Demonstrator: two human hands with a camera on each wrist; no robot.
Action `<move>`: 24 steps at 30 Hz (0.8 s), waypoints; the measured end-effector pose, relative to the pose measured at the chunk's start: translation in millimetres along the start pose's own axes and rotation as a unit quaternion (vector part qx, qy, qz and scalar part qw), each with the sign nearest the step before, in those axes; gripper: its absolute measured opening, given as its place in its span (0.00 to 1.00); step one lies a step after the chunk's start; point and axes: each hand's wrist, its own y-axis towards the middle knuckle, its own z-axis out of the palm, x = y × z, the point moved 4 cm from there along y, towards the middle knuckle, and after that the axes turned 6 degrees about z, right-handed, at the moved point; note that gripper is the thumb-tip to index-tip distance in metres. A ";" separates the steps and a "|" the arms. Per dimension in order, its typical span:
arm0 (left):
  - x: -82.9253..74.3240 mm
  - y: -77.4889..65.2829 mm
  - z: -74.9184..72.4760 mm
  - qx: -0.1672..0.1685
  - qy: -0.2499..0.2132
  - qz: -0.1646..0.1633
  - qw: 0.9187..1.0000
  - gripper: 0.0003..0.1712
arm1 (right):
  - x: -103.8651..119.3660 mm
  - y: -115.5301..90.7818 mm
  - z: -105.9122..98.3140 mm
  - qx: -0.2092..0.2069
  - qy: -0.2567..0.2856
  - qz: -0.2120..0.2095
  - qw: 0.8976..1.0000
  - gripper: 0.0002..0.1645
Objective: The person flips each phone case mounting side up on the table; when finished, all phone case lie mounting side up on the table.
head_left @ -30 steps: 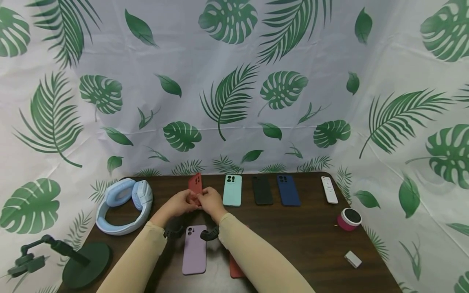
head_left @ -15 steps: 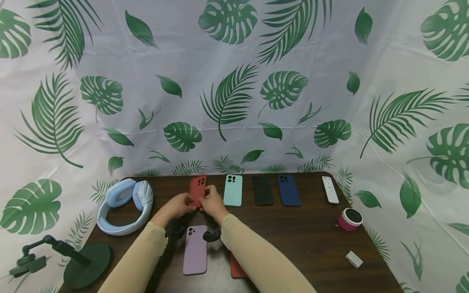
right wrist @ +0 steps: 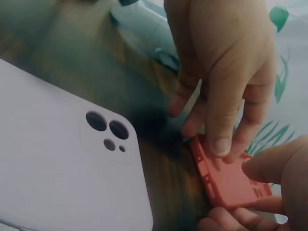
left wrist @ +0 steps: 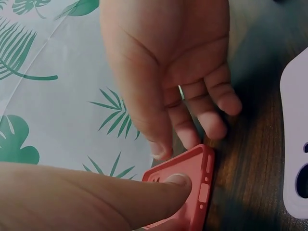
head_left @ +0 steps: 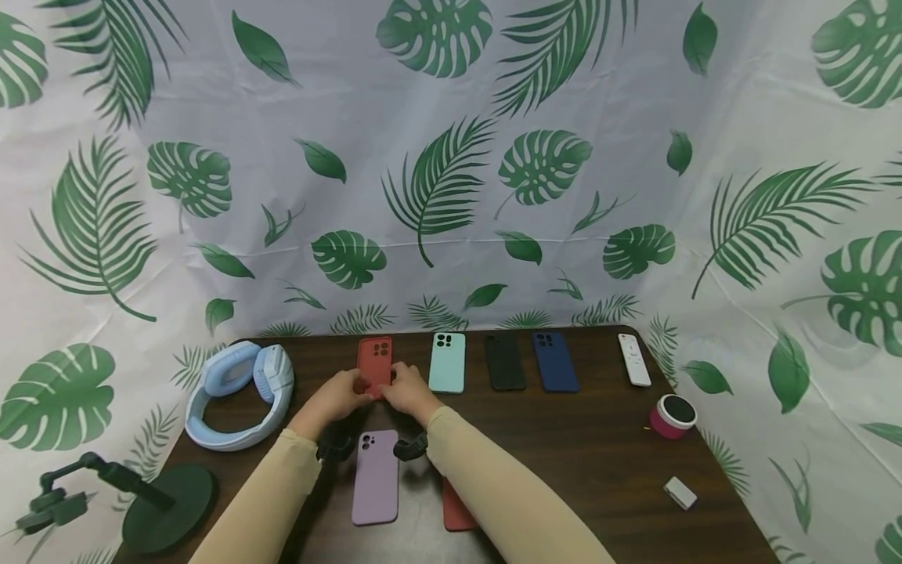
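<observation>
A red phone case (head_left: 375, 363) is at the table's back left, its camera cutouts at the upper right and its hollow inner side showing in the wrist views. My left hand (head_left: 343, 397) holds its lower left edge, thumb near the rim. From the other side my right hand (head_left: 410, 389) pinches the lower right edge, with the thumb (left wrist: 178, 185) on the inner face in the left wrist view. Other fingers are partly hidden by the case. Nearer to me, between my forearms, lies a lilac phone case (head_left: 376, 478).
Turquoise (head_left: 447, 363), black (head_left: 504, 363) and blue (head_left: 555, 363) phone cases form a row to the right. Another red case (head_left: 456, 507) is partly under my right sleeve. Around them are headphones (head_left: 239, 399), a lamp (head_left: 169, 509), a remote (head_left: 634, 360), a pink round jar (head_left: 672, 417) and a small white block (head_left: 680, 493).
The red phone case has turned from a tilted, nearly edge-on pose to face up and straight in line with the row. Both hands have stayed on its lower end.
</observation>
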 end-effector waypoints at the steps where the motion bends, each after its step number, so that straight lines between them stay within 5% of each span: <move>1: -0.2 0.1 -0.3 -0.005 0.004 -0.001 1.000 0.12 | 0.5 -0.5 -0.8 0.001 -0.001 -0.002 1.000 0.34; 8: -12.4 -3.0 -2.5 -0.045 0.081 0.007 0.996 0.15 | 3.3 -10.6 -15.9 -0.007 -0.011 -0.043 0.999 0.32; 16: -41.1 -3.6 -9.1 -0.105 0.161 0.037 0.981 0.27 | -6.1 -13.9 -46.2 -0.082 -0.048 -0.066 0.993 0.28; 24: -59.5 1.0 -1.2 -0.096 0.181 0.042 0.978 0.33 | -21.0 -14.4 -71.7 -0.164 -0.142 -0.041 0.975 0.31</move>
